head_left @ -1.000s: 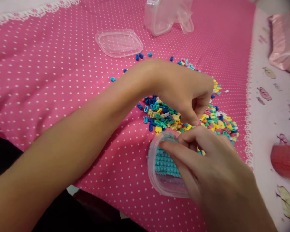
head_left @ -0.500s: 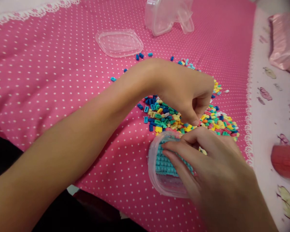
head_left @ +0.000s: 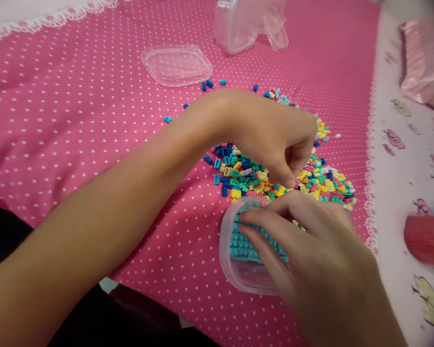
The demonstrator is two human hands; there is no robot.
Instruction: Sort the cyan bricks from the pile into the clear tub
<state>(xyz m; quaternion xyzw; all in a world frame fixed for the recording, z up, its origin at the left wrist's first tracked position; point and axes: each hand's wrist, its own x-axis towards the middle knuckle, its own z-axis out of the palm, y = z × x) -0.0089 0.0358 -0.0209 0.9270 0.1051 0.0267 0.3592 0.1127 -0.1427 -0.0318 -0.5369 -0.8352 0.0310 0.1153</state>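
Observation:
A small clear plastic container [head_left: 227, 260] stands near the front, with turquoise toy bricks [head_left: 240, 248] lined up in tight rows inside. My right hand [head_left: 311, 246] grips the container from its right side. Two of its fingers reach inside onto the turquoise bricks; its thumb is hidden. Just beyond the container spreads a loose pile of small mixed-colour toy bricks [head_left: 244, 178]. Over that pile my left hand [head_left: 275, 137] is bent down at the wrist, its fingers curled in and thumb tip low among the bricks. Whatever its fingertips pinch is hidden.
A clear lid [head_left: 179, 65] lies flat behind the pile, and another clear plastic container [head_left: 238, 29] stands at the back. The polka-dot cloth [head_left: 94, 130] has stray bricks on it. To the right are a shiny pink packet [head_left: 425, 67] and a red container [head_left: 421, 238].
The whole view has shifted very slightly. Both hands keep nearly the same pose over the pile and the container.

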